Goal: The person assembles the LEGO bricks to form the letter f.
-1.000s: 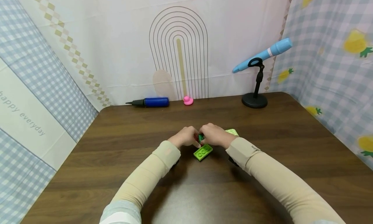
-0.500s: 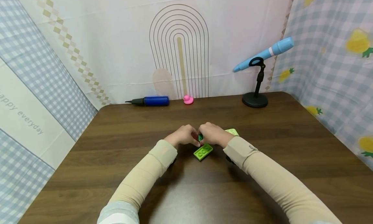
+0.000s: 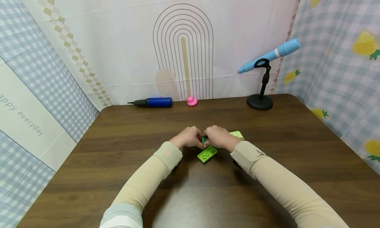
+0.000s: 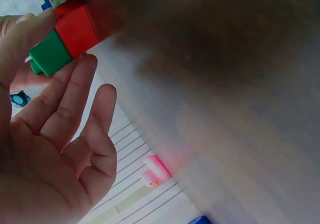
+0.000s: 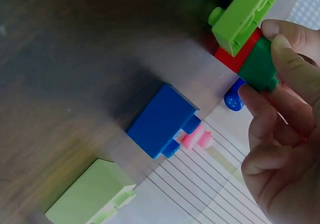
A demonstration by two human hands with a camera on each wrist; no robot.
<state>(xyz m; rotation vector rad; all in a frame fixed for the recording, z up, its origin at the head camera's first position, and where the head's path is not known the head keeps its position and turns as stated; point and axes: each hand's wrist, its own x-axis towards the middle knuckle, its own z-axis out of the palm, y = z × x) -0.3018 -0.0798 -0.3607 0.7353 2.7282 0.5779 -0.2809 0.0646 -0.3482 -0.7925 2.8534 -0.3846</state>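
Observation:
A dark green toy brick (image 5: 259, 64) is stacked on a red toy brick (image 4: 78, 30), held between both hands near the table's middle. My left hand (image 3: 189, 137) grips the red brick, its thumb and fingertips near the joint with the green one. Opposite it, my right hand (image 3: 217, 136) pinches the dark green brick with thumb and fingers. Right in front of the hands a bright green brick (image 3: 206, 154) lies hollow side up. In the right wrist view a blue brick (image 5: 164, 121) and a pale green brick (image 5: 92, 191) stand beside the right hand.
Along the back edge of the wooden table (image 3: 190, 195) lie a blue hand pump (image 3: 159, 102) and a pink toy duck (image 3: 192, 101). A black stand (image 3: 260, 101) with a light blue toy microphone (image 3: 270, 55) stands at the back right. Patterned cloths hang behind.
Both hands stay at nearly the same spot, still around the red and dark green bricks. The bright green brick has not moved; the head view shifts only slightly.

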